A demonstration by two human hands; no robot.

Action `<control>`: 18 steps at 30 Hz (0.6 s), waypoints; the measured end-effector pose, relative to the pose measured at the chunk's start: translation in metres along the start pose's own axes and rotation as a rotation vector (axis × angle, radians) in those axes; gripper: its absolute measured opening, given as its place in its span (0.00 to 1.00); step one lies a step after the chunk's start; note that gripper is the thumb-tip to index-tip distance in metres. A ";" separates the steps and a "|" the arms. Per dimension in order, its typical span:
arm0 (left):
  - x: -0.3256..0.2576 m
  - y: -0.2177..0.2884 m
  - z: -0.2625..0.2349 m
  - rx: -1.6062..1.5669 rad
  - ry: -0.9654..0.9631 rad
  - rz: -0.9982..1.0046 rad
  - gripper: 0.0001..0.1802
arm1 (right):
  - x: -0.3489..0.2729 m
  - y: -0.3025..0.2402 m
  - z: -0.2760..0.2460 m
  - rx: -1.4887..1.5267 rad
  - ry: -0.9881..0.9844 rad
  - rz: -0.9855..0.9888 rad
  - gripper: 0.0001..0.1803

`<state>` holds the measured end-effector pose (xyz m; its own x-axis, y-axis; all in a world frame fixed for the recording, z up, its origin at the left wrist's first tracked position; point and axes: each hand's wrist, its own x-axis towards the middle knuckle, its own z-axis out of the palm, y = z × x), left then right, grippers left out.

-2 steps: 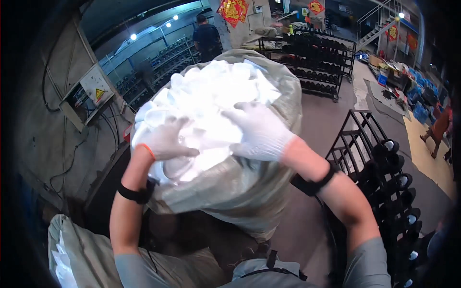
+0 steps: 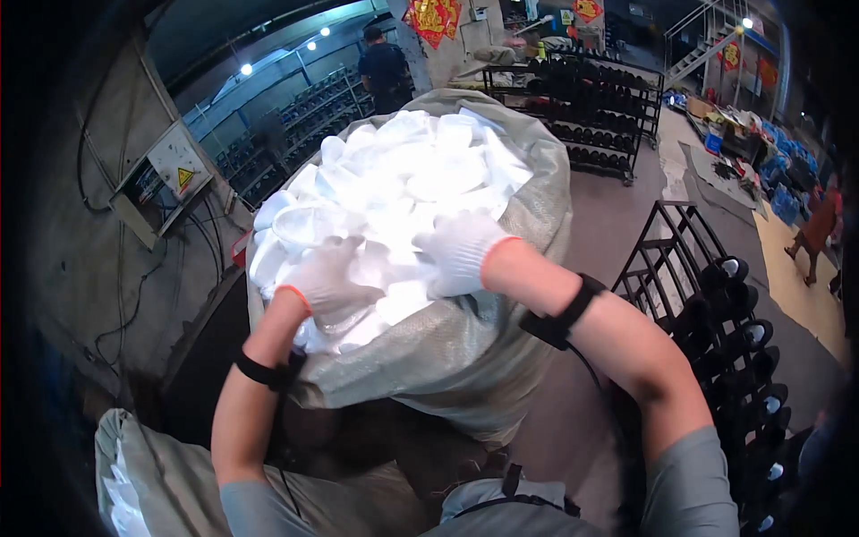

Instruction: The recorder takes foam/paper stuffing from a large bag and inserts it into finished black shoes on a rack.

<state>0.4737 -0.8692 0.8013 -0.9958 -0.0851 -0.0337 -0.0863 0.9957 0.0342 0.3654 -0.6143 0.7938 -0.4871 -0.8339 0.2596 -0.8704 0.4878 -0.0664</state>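
A big grey woven sack (image 2: 465, 358) stands in front of me, heaped to the top with white shoe-sole pieces (image 2: 403, 170). Both my hands wear white knit gloves with orange cuffs. My left hand (image 2: 327, 282) lies on the near left of the heap, fingers curled around white pieces. My right hand (image 2: 458, 251) presses into the pile at the near middle, fingers bent over pieces there. What each palm holds is hidden. Black bands circle both wrists.
A second grey sack (image 2: 152, 474) with white pieces lies at the lower left. Black racks (image 2: 716, 295) holding dark shoe forms stand at the right, another rack (image 2: 582, 98) behind. An electrical box (image 2: 165, 183) hangs on the left wall. A person (image 2: 385, 67) stands far back; another person (image 2: 819, 228) walks at the right.
Both hands have slid slightly toward the near edge of the heap; the sack looks the same.
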 end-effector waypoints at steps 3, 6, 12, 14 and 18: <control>0.011 -0.001 0.029 -0.106 0.071 0.041 0.52 | 0.033 -0.001 0.017 0.010 -0.301 -0.016 0.34; 0.013 -0.007 0.029 -0.101 0.189 0.154 0.46 | 0.040 0.016 0.033 0.072 -0.243 -0.004 0.33; 0.027 -0.036 0.039 -0.129 0.006 0.210 0.31 | 0.070 0.030 0.116 -0.066 0.215 0.202 0.42; 0.007 -0.056 0.045 -0.069 0.021 0.135 0.19 | 0.050 0.015 0.091 0.311 0.582 0.110 0.35; 0.017 -0.079 0.019 -0.219 0.082 0.155 0.25 | -0.008 0.022 0.003 1.224 0.937 0.102 0.17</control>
<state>0.4637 -0.9486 0.7788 -0.9960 0.0561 0.0696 0.0717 0.9661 0.2478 0.3499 -0.5978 0.7879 -0.7357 -0.1274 0.6652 -0.5898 -0.3625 -0.7216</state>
